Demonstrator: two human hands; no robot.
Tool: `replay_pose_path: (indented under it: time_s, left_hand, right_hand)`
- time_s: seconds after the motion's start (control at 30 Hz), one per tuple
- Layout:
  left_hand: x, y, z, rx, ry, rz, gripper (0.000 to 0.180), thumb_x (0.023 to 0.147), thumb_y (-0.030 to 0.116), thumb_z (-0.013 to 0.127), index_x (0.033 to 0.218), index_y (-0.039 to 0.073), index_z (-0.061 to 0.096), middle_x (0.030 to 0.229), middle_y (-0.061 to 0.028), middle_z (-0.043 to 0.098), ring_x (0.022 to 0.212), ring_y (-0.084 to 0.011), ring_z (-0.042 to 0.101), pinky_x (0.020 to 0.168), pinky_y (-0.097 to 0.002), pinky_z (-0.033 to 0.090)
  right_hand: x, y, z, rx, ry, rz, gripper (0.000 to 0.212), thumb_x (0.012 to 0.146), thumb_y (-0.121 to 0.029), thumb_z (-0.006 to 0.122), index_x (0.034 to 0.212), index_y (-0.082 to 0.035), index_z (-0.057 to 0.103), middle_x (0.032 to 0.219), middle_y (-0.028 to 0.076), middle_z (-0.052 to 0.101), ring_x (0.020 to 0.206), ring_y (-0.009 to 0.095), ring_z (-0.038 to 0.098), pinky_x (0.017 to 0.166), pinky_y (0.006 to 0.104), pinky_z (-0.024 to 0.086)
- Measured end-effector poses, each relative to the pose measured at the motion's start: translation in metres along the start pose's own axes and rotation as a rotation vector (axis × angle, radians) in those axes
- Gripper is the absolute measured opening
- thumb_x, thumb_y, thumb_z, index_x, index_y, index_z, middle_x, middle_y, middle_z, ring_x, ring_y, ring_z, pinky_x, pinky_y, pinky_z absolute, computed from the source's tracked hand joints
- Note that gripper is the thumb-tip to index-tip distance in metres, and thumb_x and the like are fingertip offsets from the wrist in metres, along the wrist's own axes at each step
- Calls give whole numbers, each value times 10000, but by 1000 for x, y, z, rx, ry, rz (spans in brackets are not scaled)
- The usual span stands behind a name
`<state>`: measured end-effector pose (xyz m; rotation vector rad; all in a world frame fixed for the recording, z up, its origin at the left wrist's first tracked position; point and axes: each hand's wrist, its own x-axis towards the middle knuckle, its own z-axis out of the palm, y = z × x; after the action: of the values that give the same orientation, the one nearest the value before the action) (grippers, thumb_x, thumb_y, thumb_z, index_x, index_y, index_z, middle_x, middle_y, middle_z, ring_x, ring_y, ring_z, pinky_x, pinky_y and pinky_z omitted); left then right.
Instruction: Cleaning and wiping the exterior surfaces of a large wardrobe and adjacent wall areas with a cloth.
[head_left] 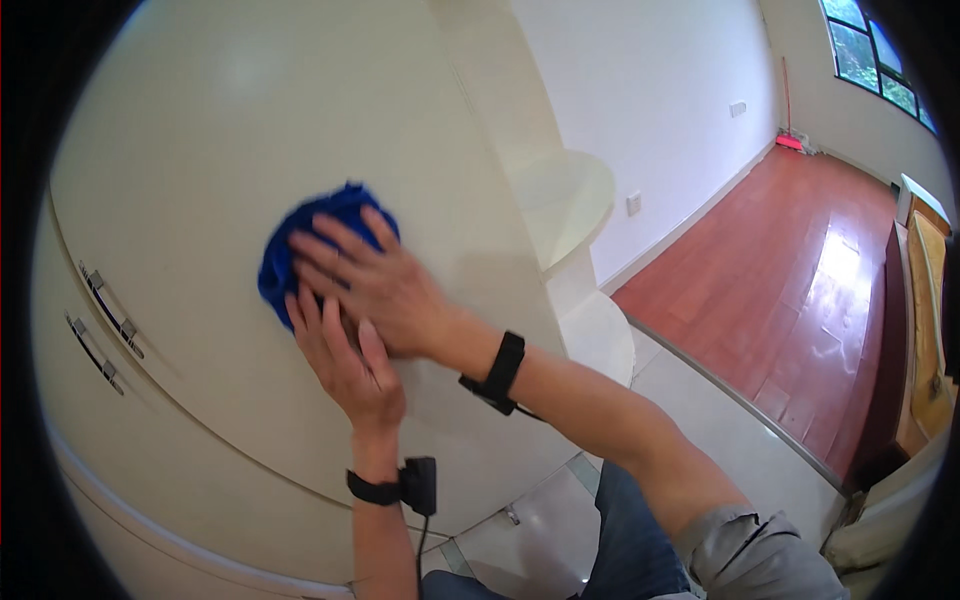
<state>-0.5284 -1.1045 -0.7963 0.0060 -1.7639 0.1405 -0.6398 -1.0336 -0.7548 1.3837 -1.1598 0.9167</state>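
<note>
A bunched blue cloth (275, 262) is pressed against the broad, cream-white cabinet door (230, 420). My right hand (385, 290) lies flat over it, fingers spread and open, with the fingertips on the blue fabric. Just below, my left hand (350, 365) reaches up to the cloth's lower edge. Its fingers are stretched out and open, partly crossing under the right hand. Between the hands, some of the cloth is hidden. Each wrist wears a black strap; a small black box and cable show at the left one.
Two metal handles (112, 310) stick out at the left beside the door's seam. Rounded white shelves (570, 195) jut out to the right. Farther right lie a reddish wood floor (740, 260) and wooden furniture (925, 320). A pink broom (788, 140) stands in the far corner.
</note>
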Motion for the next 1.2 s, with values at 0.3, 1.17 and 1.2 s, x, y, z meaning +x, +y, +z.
replay_pose_path:
  time_s: [0.3, 1.17, 1.2]
  left_hand:
    - [72, 55, 61, -68, -237, 240, 395, 958, 219, 618, 1301, 25, 587, 1505, -185, 477, 1454, -405, 353, 1178, -516, 269]
    - [-223, 51, 54, -21, -707, 158, 519, 935, 296, 682, 1366, 80, 490, 1552, -244, 401, 1476, -449, 316, 1168, -662, 203]
    - [-216, 57, 58, -36, -721, 156, 519, 935, 296, 682, 1366, 80, 490, 1552, -244, 401, 1476, -449, 316, 1168, -662, 203]
  right_hand:
    - [-41, 67, -41, -162, 142, 398, 629, 911, -350, 598, 1451, -40, 509, 1611, 194, 336, 1509, 409, 255, 1202, 600, 155]
    - [-327, -84, 54, -80, 133, 796, 499, 943, -296, 577, 1366, -31, 587, 1591, 195, 386, 1497, 428, 290, 1204, 639, 154]
    - [-317, -83, 48, -67, 150, 842, 505, 944, -297, 576, 1370, -26, 584, 1586, 195, 392, 1503, 425, 278, 1205, 636, 154]
